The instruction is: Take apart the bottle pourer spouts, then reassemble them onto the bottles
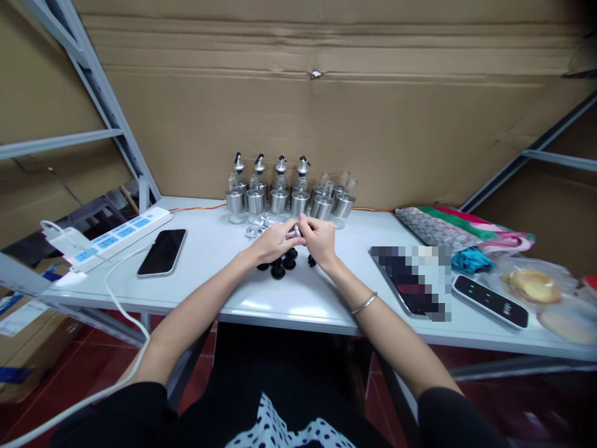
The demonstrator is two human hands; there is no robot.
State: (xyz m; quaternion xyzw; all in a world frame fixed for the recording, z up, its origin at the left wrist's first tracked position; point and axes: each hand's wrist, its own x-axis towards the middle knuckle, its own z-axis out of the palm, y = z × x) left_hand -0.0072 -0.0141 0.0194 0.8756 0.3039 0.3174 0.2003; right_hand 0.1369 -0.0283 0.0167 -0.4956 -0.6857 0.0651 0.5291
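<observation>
Both hands, the left hand (274,241) and the right hand (319,239), meet over the white surface (209,261) pinching one small metal part (295,232) between their fingertips, just above black stoppers (282,264) and before the glass bottles (280,193).

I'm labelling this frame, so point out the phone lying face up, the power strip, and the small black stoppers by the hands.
phone (162,251), head view, middle of its dark screen.
power strip (122,236), head view, top face among the blue sockets.
black stoppers (278,272), head view, on the nearest stopper's top.
</observation>
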